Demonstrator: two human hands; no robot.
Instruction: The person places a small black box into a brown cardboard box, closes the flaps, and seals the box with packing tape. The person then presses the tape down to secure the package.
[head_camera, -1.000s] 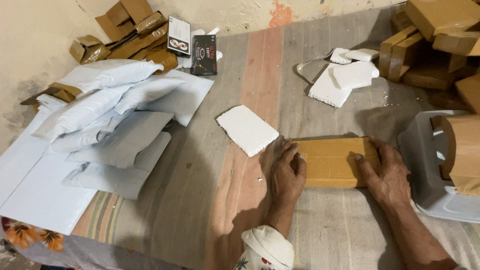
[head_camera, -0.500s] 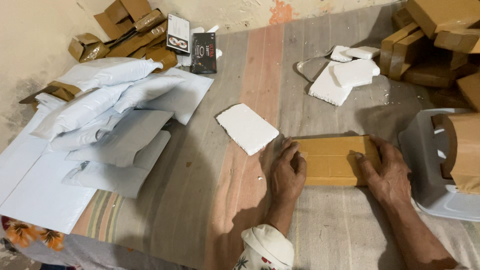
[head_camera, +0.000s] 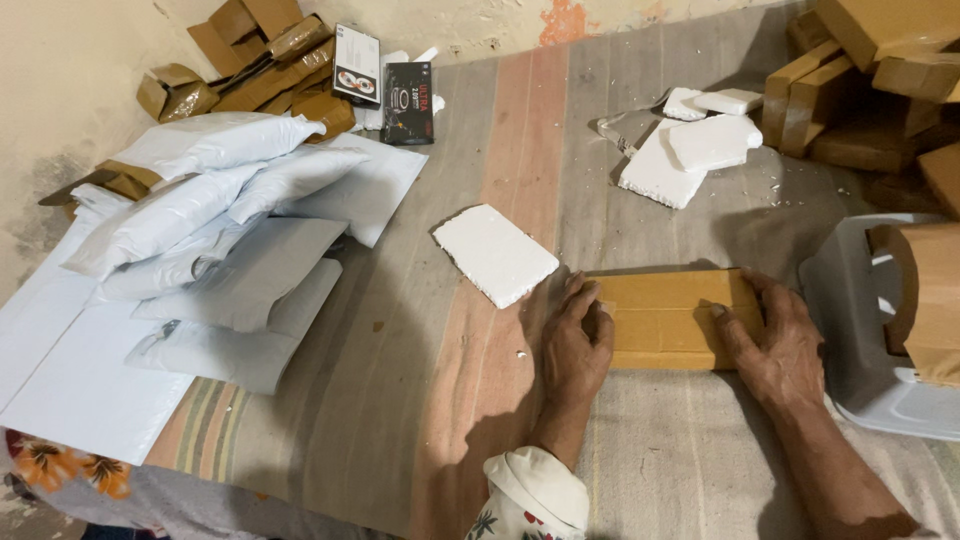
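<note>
A flat brown cardboard box (head_camera: 665, 318) lies on the striped cloth (head_camera: 520, 130) in front of me. My left hand (head_camera: 575, 345) presses on its left end, fingers curled over the edge. My right hand (head_camera: 775, 345) rests on its right end, fingers spread on top. Just left of the box lies a white foam slab (head_camera: 495, 253), apart from my left hand.
Padded white mailer bags (head_camera: 210, 230) are heaped at the left. More white foam pieces (head_camera: 690, 150) lie at the back right. Brown boxes (head_camera: 880, 90) are stacked at the far right, others (head_camera: 260, 60) at the back left. A grey plastic stool (head_camera: 860, 330) stands right of my hand.
</note>
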